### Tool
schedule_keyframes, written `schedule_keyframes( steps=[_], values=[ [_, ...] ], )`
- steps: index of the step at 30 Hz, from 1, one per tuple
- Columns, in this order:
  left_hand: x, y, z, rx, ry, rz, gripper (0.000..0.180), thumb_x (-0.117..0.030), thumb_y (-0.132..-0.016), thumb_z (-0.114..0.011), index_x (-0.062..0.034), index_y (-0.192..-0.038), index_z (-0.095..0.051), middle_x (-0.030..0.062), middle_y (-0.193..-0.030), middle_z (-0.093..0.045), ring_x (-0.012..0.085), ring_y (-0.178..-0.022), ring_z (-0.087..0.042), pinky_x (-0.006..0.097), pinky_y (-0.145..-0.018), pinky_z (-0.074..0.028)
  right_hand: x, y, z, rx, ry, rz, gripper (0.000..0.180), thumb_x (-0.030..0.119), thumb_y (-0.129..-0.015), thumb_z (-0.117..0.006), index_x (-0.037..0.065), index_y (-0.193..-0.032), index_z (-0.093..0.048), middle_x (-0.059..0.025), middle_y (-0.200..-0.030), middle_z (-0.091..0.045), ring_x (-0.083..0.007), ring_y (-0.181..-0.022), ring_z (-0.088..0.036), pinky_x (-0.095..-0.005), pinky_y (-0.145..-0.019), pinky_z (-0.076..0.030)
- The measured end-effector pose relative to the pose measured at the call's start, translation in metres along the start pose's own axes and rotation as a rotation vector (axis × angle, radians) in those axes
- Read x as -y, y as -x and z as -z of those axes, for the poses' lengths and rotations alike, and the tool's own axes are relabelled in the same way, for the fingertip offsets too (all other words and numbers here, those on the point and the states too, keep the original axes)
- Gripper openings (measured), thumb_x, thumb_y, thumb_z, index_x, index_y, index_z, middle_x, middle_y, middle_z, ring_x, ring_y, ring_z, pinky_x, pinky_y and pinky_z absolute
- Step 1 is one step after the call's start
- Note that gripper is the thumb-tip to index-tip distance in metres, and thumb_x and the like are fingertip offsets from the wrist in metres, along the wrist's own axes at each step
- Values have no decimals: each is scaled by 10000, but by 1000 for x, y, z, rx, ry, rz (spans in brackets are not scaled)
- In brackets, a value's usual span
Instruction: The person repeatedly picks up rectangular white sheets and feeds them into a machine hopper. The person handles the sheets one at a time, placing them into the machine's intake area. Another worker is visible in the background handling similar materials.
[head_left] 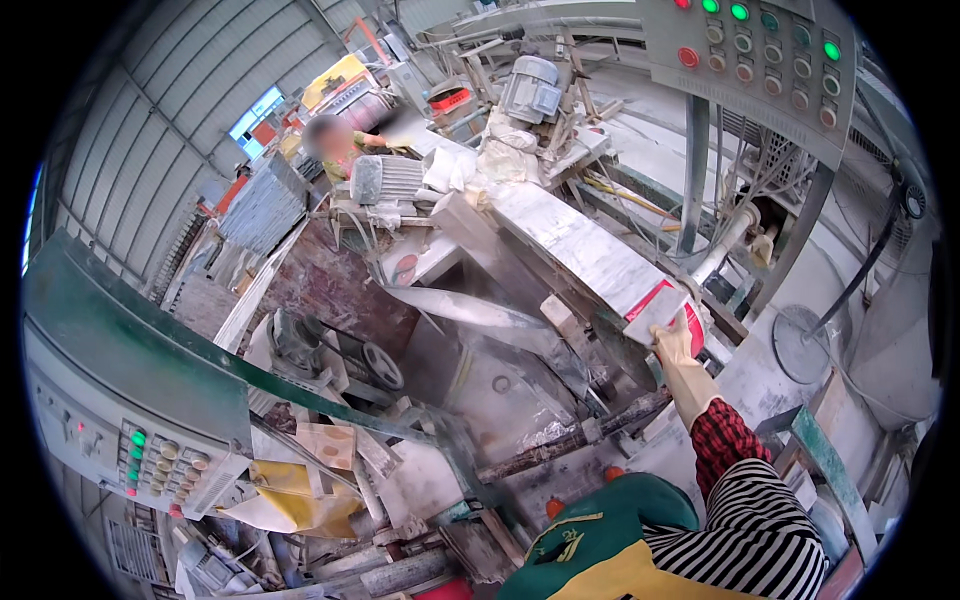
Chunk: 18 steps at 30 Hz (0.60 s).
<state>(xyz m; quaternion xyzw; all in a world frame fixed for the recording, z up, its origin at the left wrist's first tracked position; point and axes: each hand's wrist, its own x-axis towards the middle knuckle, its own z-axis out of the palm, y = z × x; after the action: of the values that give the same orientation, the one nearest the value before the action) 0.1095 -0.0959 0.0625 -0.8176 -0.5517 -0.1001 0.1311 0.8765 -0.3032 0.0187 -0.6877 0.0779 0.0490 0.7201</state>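
My right hand (677,346), in a cream glove, reaches out at the right with its fingers closed on a small pale slab (656,313). That slab lies at the near end of a long white conveyor belt (585,240). Beside the hand, a red-and-white patch (694,328) shows on the belt's end. A red plaid cuff and a black-and-white striped sleeve cover my right arm. My left hand is out of view.
A control panel (770,50) with lit buttons hangs at the upper right, another (150,450) at the lower left. Motors (530,90) stand along the belt. A green rail (300,385) crosses on the left. A co-worker (345,155) is at the far end.
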Motion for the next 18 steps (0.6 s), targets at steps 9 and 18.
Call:
schedule_keyframes(
  steps=[9, 18],
  values=[
    [-27, -8, 34, 369, -531, -88, 455, -287, -967, -435, -265, -1420, -472, 413, -1433, -359, 646, -1324, -284, 809, -991, -211, -23, -41, -11, -15, 101, 80, 912, 33, -788, -679, -32, -1541, -170, -287, -1259, -598, -358, -1130, -630, -383, -928, -523],
    [-25, -10, 6, 285, -538, 25, 414, -391, -984, -442, -332, -1390, -501, 395, -1423, -387, 623, -1319, -313, 791, -991, -247, 25, -18, -5, 191, 294, -370, 956, 253, -900, -611, 70, -1569, 47, -264, -872, -683, -320, -586, -682, -478, -549, -560]
  ],
)
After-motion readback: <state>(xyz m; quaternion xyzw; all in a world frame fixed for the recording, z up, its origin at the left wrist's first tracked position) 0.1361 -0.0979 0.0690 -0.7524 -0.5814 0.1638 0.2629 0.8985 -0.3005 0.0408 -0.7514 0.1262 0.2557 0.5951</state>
